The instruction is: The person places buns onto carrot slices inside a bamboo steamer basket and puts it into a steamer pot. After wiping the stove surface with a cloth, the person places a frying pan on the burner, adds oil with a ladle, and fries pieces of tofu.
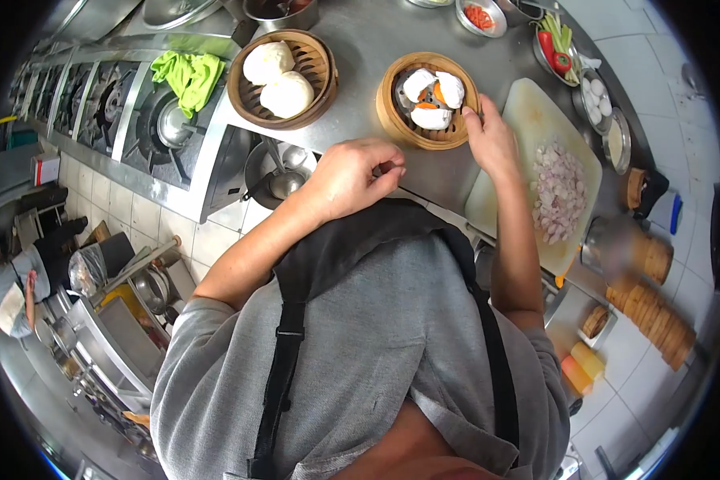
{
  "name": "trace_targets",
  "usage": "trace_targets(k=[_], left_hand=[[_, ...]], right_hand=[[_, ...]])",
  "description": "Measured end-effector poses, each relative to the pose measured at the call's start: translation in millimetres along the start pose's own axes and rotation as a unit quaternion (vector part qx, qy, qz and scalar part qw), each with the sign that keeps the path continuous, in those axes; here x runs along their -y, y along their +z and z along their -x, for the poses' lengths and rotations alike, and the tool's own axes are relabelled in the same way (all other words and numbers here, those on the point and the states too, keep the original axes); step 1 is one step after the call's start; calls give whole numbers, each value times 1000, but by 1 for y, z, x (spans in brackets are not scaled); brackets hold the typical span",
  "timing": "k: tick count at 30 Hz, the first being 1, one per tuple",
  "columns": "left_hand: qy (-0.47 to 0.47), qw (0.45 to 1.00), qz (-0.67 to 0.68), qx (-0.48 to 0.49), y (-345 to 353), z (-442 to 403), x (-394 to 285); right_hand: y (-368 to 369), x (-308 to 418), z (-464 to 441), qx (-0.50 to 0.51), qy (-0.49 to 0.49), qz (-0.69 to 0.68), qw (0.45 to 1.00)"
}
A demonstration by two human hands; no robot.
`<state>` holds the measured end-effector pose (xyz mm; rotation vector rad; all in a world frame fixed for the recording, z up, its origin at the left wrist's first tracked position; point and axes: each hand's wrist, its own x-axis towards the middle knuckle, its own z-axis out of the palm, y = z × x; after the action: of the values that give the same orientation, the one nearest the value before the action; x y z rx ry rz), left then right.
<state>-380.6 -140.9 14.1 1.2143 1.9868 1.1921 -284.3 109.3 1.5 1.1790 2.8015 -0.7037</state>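
A round bamboo steamer stands on the steel counter, holding three white pieces with orange bits between them. My right hand grips its right rim between thumb and fingers. My left hand is in front of my chest, apart from the steamer, its fingers curled in loosely; nothing shows in them. To the left, a second bamboo steamer carries two large white buns. Close by my right forearm lies a white cutting board with a heap of chopped onion.
Gas burners with a green cloth line the left side. A pot with a ladle sits below the counter edge. Bowls of red pieces, peppers and eggs stand right. Stacked steamers are further right. Another person is far left.
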Motion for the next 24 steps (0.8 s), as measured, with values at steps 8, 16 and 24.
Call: trace_targets(k=[8,16,24], left_hand=[[-90,983,-24,-157,3,69,-8],[47,935,-170,-308,-10,66,-56],[124,882,-201,-408,-21,111,-57]], right_hand=[[13,-11,-7,-61,-73,-21,995],[-31,4,23,-69,-181,-34,980],[-50,55,91,17,-247,-99,964]])
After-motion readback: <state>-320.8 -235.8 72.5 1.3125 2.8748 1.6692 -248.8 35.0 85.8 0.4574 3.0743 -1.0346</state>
